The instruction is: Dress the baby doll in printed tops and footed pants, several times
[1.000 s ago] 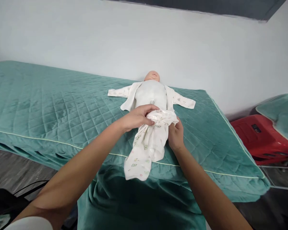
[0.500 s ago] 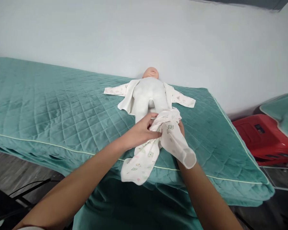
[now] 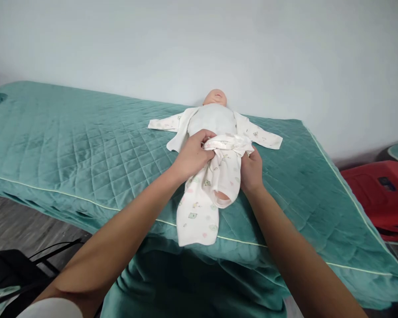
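Note:
A baby doll (image 3: 212,118) lies on its back on a green quilted bed cover, head toward the wall. It wears an unfastened white patterned jacket (image 3: 261,134) with the sleeves spread out. White printed baby pants (image 3: 199,216) are bunched over its lower body. My left hand (image 3: 194,154) pinches the gathered waistband on the left side. At the right side of the same waistband, my right hand (image 3: 252,170) grips the cloth, its fingertips partly hidden. One pant leg hangs flat toward the bed edge; skin-coloured plastic shows inside the other leg's cuff. The doll's legs are mostly covered.
The quilted bed cover (image 3: 86,145) stretches far to the left, with a pale piped front edge. A white wall (image 3: 119,48) stands behind. A red case (image 3: 381,190) is beyond the bed's right end. Black bag-like things (image 3: 13,269) sit at the lower left.
Both hands have moved up the doll's legs with the waistband, toward its belly. The right pant leg has been drawn up, and its cuff now shows the plastic inside. The view has shifted slightly.

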The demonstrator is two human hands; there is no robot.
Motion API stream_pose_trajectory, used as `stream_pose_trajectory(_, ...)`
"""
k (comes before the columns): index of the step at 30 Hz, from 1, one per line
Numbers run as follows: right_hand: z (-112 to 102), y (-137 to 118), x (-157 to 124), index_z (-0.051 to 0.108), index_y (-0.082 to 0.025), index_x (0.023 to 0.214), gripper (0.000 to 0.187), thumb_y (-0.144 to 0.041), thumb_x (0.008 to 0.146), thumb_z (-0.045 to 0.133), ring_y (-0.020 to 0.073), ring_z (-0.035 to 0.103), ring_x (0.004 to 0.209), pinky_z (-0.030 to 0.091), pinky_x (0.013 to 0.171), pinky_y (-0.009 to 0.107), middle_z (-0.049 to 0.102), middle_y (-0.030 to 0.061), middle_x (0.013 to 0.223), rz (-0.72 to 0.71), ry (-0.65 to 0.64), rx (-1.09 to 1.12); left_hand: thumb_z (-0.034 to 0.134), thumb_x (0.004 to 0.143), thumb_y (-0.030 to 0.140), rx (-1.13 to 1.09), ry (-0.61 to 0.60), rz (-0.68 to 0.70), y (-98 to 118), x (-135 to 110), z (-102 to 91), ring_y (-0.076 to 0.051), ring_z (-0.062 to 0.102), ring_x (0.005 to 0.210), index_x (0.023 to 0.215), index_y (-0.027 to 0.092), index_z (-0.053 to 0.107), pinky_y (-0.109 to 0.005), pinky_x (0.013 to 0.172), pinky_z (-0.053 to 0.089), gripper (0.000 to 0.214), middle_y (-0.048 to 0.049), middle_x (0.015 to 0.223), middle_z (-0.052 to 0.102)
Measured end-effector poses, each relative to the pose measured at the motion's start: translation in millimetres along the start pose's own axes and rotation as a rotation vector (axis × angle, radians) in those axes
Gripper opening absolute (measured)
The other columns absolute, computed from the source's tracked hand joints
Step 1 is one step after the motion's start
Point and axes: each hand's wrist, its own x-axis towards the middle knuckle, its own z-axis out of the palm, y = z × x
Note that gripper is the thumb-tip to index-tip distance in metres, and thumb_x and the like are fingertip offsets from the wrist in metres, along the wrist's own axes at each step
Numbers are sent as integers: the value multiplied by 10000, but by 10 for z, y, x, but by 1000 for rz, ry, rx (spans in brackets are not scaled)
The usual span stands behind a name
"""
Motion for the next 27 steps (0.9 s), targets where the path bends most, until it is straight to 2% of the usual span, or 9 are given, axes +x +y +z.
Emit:
stream_pose_trajectory(3,24,34,158,643,-222,944,157,-310,816,634,211,613,923,508,850,358,694,16,964,-53,148,-79,627,699,79,5,36,67,-41,143,1,-195,614,948,1048,180,653,-323,889,459,364,-24,1012,689)
stream_pose_trajectory(6,48,16,306,623,-227,918,123,-226,796,601,184,582,819,488,788,327,655,-9,876,-134,198,-161,617,712,84,-19,41,110,-101,273,-3,-190,623,960,1055,184,641,-314,885,462,359,-13,997,691)
stream_pose_trajectory(9,54,18,365,606,-239,949,156,-204,797,595,170,570,812,482,793,316,646,-14,904,-193,179,-217,646,724,108,-61,33,150,-218,349,-13,-191,625,1001,1079,192,645,-310,913,460,365,-9,1014,690)
stream_pose_trajectory(12,32,16,269,597,-253,1023,251,-197,778,616,187,603,923,497,832,324,659,1,1025,-193,120,-181,731,749,192,-190,-26,130,-387,359,-52,-195,633,1025,1099,195,661,-311,942,469,357,-22,1044,693)
stream_pose_trajectory(16,29,-250,63,621,-285,1176,438,-143,762,624,226,613,1058,512,876,357,646,25,1194,-285,-98,-150,815,754,305,-420,-91,39,-557,315,-147,-202,660,1028,1090,208,687,-312,929,495,373,-39,1081,716)
stream_pose_trajectory(19,148,-593,95,656,-290,1182,375,-205,818,691,253,609,1115,510,916,377,651,27,1189,-299,-317,-174,852,718,304,-532,-120,11,-587,294,-210,-209,676,1021,1078,218,693,-313,907,511,404,-39,1084,724)
stream_pose_trajectory(22,334,-781,322,707,-239,990,215,-313,808,793,220,630,966,510,838,333,663,7,965,-169,-502,-261,864,704,301,-583,-120,-2,-602,294,-236,-187,683,947,1040,218,688,-291,861,518,388,-22,1010,721)
stream_pose_trajectory(25,441,-747,539,693,-197,800,250,-375,742,860,156,572,735,457,661,267,605,-26,735,-31,-667,-348,844,740,321,-600,-105,-9,-631,297,-230,-162,676,876,1031,222,674,-269,797,515,351,-11,974,717)
stream_pose_trajectory(27,431,-678,589,706,-183,785,251,-373,736,862,141,554,688,416,597,247,629,-25,720,41,-790,-327,828,770,332,-574,-106,-4,-639,292,-220,-155,670,865,1031,217,674,-262,778,511,324,-16,977,717)
